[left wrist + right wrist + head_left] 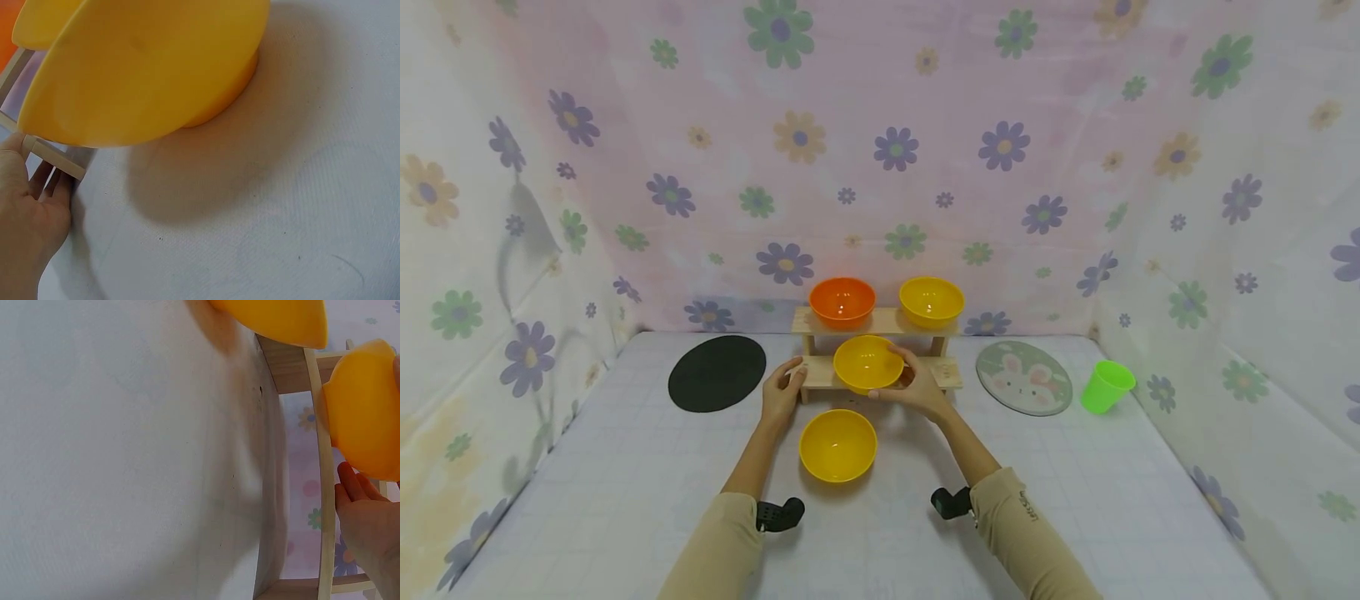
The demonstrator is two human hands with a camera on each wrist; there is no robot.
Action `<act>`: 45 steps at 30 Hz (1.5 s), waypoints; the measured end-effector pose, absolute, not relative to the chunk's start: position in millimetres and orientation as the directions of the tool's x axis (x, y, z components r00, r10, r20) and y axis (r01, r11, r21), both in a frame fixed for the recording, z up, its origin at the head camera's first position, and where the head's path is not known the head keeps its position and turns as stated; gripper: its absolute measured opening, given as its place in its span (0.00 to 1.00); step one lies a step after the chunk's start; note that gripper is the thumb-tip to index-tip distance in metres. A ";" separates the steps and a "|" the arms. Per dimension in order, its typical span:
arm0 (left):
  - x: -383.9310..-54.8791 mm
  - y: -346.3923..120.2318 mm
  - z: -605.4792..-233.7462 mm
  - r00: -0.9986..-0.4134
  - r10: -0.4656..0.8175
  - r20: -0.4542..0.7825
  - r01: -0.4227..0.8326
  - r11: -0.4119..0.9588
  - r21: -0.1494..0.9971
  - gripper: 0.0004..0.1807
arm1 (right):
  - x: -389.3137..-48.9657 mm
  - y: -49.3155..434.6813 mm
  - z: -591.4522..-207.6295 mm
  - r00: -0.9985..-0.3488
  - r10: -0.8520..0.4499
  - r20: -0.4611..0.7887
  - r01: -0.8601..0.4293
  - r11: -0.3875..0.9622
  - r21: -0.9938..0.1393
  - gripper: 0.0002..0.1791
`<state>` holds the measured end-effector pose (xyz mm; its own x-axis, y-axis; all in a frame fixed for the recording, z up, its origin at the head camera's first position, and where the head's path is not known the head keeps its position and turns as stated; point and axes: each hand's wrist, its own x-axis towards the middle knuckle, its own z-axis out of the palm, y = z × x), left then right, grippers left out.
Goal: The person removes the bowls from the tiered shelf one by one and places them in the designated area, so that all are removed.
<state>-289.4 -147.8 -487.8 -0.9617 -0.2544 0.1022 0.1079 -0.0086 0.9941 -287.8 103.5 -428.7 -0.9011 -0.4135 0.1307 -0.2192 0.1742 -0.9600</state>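
A two-tier wooden stand (943, 373) stands toward the back of the table. My left hand (782, 396) grips the left end of its lower shelf, thumb on top and fingers below the board (59, 161) in the left wrist view. At the middle of that shelf, my right hand (921, 390) holds a yellow bowl (868, 364) by its right side. The right wrist view shows the bowl's (362, 412) base at the shelf edge. Another yellow bowl (838, 447) sits on the table in front, between my forearms.
On the upper shelf are an orange bowl (842, 303) and a yellow bowl (931, 302). A black round mat (717, 373) lies left of the stand. To the right are a rabbit-print round mat (1024, 378) and a green cup (1107, 387). Flowered cloth walls (865, 100) enclose the table.
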 end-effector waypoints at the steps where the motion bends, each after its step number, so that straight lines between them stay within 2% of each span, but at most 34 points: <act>1: -289.8 -147.5 -488.3 -0.961 -0.254 0.109 0.112 0.001 0.994 0.20 | -287.8 103.6 -428.6 -0.901 -0.415 0.127 -0.215 0.173 -0.961 0.46; 15: -301.4 -149.9 -509.0 -0.951 -0.282 0.130 0.122 0.048 0.991 0.20 | -285.8 101.7 -424.0 -0.897 -0.426 0.117 -0.220 0.201 -0.955 0.46; 23: -293.5 -148.9 -496.1 -0.958 -0.265 0.113 0.110 0.029 0.994 0.20 | -295.8 102.1 -444.7 -0.925 -0.363 0.111 -0.188 0.185 -0.964 0.47; 27: -282.7 -146.5 -480.2 -0.961 -0.253 0.112 0.111 0.018 0.994 0.20 | -299.6 102.8 -456.4 -0.943 -0.308 0.128 -0.202 0.222 -0.954 0.47; 31: -281.9 -145.9 -479.2 -0.962 -0.247 0.114 0.117 0.005 0.993 0.20 | -296.3 105.3 -458.8 -0.952 -0.266 0.151 -0.220 0.254 -0.942 0.46; 45: -299.9 -149.7 -506.6 -0.956 -0.273 0.110 0.109 0.018 0.994 0.20 | -262.5 122.1 -429.2 -0.940 -0.297 0.167 -0.233 0.205 -0.950 0.44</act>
<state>-299.9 -149.7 -506.6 -0.9558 -0.2725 0.1101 0.1094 0.0178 0.9938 -262.5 122.1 -429.2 -0.9403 -0.2967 0.1668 -0.2334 0.2054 -0.9504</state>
